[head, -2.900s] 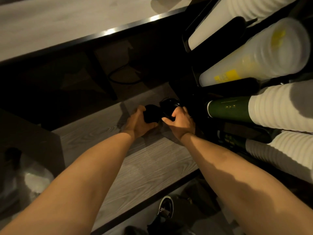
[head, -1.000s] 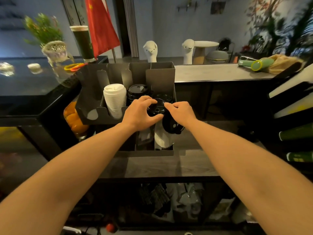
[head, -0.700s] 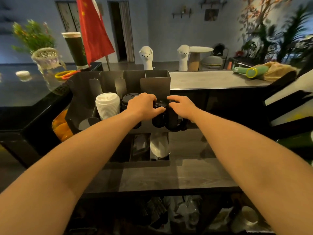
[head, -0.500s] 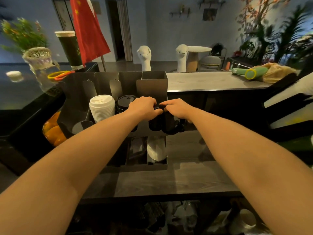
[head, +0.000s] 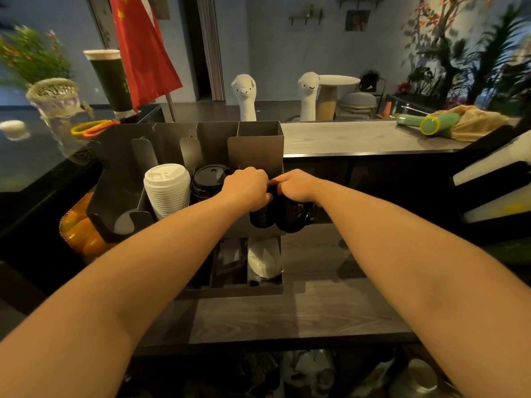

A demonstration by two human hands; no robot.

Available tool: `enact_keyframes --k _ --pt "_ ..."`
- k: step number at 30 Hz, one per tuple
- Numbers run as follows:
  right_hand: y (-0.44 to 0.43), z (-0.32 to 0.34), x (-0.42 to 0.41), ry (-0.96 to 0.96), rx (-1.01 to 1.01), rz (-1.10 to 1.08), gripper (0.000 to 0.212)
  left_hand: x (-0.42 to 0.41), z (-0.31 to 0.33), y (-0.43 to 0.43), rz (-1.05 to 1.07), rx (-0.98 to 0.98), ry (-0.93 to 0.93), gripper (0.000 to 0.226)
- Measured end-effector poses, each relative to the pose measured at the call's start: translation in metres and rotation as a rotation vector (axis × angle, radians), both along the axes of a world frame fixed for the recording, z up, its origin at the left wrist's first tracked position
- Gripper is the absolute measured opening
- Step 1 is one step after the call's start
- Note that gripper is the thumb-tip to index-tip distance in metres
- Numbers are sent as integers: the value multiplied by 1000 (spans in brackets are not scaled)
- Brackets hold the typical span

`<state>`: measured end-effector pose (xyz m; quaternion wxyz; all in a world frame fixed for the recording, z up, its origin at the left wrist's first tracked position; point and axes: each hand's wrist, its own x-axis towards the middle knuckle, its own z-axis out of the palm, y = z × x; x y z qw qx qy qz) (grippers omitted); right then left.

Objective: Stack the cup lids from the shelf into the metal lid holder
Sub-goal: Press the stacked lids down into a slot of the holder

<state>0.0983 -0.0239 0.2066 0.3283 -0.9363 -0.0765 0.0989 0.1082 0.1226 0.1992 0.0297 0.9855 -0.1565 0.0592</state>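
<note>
**Bringing black lids up to the holder's right bay**

On the grey counter (head: 287,317) stands the metal lid holder (head: 258,145), and we count two stacks standing in it: one white lid stack (head: 166,188) and, just right of it, one black lid stack (head: 208,179). Our left hand (head: 247,188) and right hand (head: 296,186) meet at the rightmost bay. Each is curled round the held lids (head: 275,216), which hang in two dark clumps below the fingers. We cannot tell whether these sit inside the bay or before its front wall. Behind the holder stand two white alpaca figures (head: 244,96). About three seconds ago both hands gripped these lids on the low shelf; they have since come up to the holder.
</note>
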Motion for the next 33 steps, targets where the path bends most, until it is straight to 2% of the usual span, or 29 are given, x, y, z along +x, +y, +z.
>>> enact_keyframes --k 6,11,18,24,27,30,33 --pt "0 -3 0 -10 -17 19 43 -2 -6 3 -44 -129 54 26" --pt "-5 -7 -6 -133 97 -38 43 -11 -1 9 -116 -286 -119 33" --pt "-2 -14 -25 -260 417 -316 17 -44 -13 20 -292 -548 -224 37" --pt "30 -14 -40 -112 792 -507 11 -70 -31 35 -383 -539 -298 53" --pt "48 -10 -42 -43 915 -537 21 -74 -28 46 -367 -570 -320 56" --pt "65 -3 -43 19 957 -518 18 -74 -22 62 -345 -584 -331 56" --pt "78 5 -39 -53 858 -411 9 -69 -14 81 -319 -593 -345 53"
